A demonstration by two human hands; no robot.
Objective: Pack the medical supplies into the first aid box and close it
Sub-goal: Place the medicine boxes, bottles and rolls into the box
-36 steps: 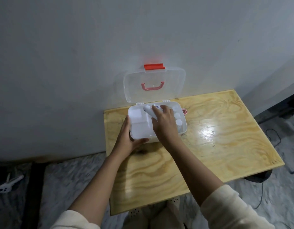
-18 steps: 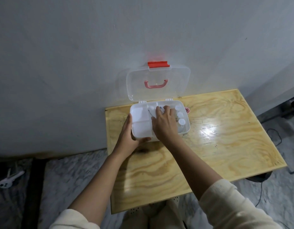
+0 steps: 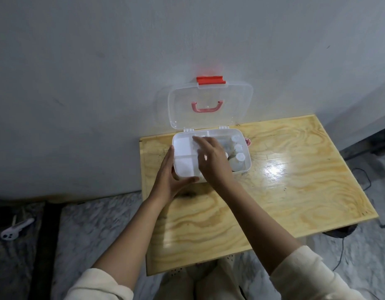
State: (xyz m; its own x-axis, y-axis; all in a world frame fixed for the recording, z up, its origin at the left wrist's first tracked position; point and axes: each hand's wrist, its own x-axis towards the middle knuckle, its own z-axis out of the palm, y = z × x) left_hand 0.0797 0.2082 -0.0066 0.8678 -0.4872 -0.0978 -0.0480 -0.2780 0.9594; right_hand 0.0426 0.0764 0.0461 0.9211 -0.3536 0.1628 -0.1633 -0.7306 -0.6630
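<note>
I had the left hand (image 3: pixel 168 178) cupped against the box (image 3: pixel 245 167) at its near left corner, fingers running up the left wall and thumb lying along the front edge; I judged this was there to stop the light plastic box sliding on the glossy table (image 3: pixel 274 191) while the other hand worked inside. The fingers lay together, pressed on the wall, not wrapped round anything.

The right hand (image 3: pixel 213 163) hovered over the middle of the box, fingers spread and reaching toward the far left, tips over the white divided tray (image 3: pixel 183 148). I could not tell whether they held anything; the fingertips were blurred.

Just right of those fingers, three small capped bottles (image 3: pixel 239 148) stood in the deeper compartment, lined up front to back.

The box sat at the far left of the table, against the wall, long axis running left to right. Its clear lid (image 3: pixel 211 105) stood upright, hinged at the far edge and leaning back on the wall, red latch (image 3: pixel 211 80) uppermost, handle (image 3: pixel 206 107) facing me. Leaning there, it needed no holding. Closing was not yet done.
</note>
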